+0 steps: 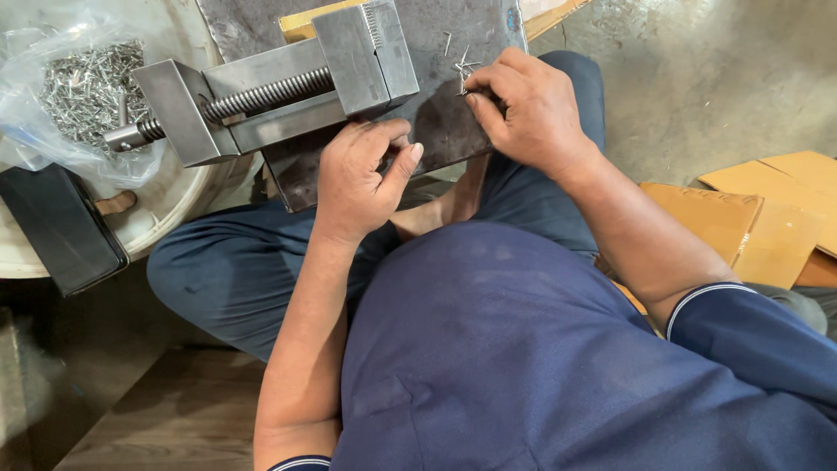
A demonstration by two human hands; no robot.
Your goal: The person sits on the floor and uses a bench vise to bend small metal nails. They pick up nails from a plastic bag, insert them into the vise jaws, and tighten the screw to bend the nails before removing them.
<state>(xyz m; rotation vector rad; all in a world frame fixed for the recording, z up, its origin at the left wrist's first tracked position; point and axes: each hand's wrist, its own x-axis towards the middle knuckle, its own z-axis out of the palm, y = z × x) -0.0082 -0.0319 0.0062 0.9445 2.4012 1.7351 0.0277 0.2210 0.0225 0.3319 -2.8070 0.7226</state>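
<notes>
Two hands work at a dark steel plate point(453, 131) bearing a grey vise point(288, 87). Right hand point(532, 109) pinches small nails point(462, 65) right of the vise; left hand point(357, 179), curled loosely, grasps nothing, below it, steadying the plate. Bagged nails point(83, 87) lie left.

We see a few thin steel pins point(462, 63) lying loose, crisscrossed on the dark steel plate point(445, 131). The grey machine vise point(279, 92) sits on that plate, screw exposed.

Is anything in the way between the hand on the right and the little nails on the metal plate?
Nothing visible is. The right hand already rests on the small nails scattered on the dark metal plate, fingertips touching them. The vise sits off to the side.
</notes>
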